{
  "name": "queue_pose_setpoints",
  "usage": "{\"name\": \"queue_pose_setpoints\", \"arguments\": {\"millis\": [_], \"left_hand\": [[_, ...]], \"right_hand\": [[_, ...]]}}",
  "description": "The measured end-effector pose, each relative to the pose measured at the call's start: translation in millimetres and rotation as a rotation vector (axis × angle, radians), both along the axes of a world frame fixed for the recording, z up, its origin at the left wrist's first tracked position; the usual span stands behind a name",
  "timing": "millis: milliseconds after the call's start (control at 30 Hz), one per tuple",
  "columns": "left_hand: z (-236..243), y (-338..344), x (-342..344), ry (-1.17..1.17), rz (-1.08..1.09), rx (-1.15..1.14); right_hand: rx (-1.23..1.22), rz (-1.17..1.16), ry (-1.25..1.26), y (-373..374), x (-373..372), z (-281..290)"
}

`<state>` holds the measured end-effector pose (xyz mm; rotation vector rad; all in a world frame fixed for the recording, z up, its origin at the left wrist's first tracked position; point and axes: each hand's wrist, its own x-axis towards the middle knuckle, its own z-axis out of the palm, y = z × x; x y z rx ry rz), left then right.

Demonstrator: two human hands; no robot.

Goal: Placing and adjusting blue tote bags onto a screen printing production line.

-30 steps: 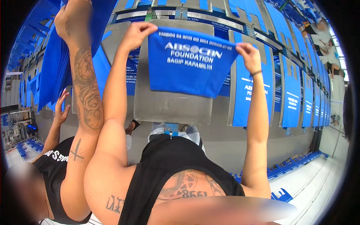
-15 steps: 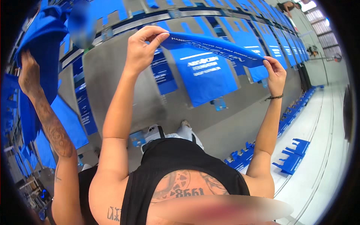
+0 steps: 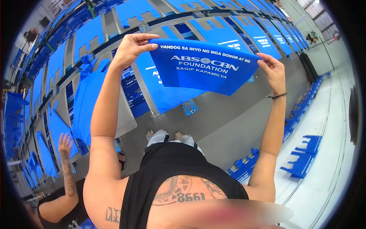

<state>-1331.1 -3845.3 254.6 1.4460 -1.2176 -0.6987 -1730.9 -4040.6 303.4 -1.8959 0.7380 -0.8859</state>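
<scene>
Stretched between my two hands is a blue fabric bag (image 3: 206, 65) with white print, its printed side facing me and its lower edge hanging down. My left hand (image 3: 131, 49) pinches its upper left corner. The upper right corner is pinched between thumb and fingers of my right hand (image 3: 272, 72), below which a dark bracelet circles the wrist. Partly behind the held bag, a flat blue bag panel (image 3: 171, 99) lies on a grey board.
Rows of grey boards with blue bag panels (image 3: 89, 36) reach away left and right. A rumpled blue bag (image 3: 89, 103) lies on the board at left, near a co-worker's raised hand (image 3: 65, 147). Stacks of blue bags (image 3: 303, 156) stand on the white floor at right.
The bag between my hands has tipped from edge-on to hanging open toward me. The co-worker's hand has let go of a blue bag at left and moved down.
</scene>
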Motion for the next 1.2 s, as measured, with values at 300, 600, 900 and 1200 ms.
{"name": "queue_pose_setpoints", "arguments": {"millis": [300,600,900,1200], "left_hand": [[45.7,47.7,-36.9,-0.102,0.285,0.051],[57.3,84.8,-8.5,-0.261,0.52,-0.073],[156.4,173.9,76.3,-0.633,0.809,-0.247],[27.7,281.2,-26.5,-0.333,0.772,-0.022]], "right_hand": [[-0.041,0.196,0.047,-50.6,25.9,12.4],[-0.348,0.435,0.06,-78.5,123.9,37.7],[-0.313,0.519,-0.299,-14.4,284.3,99.1],[-0.127,0.511,-0.1,102.7,183.9,-39.3]]}}
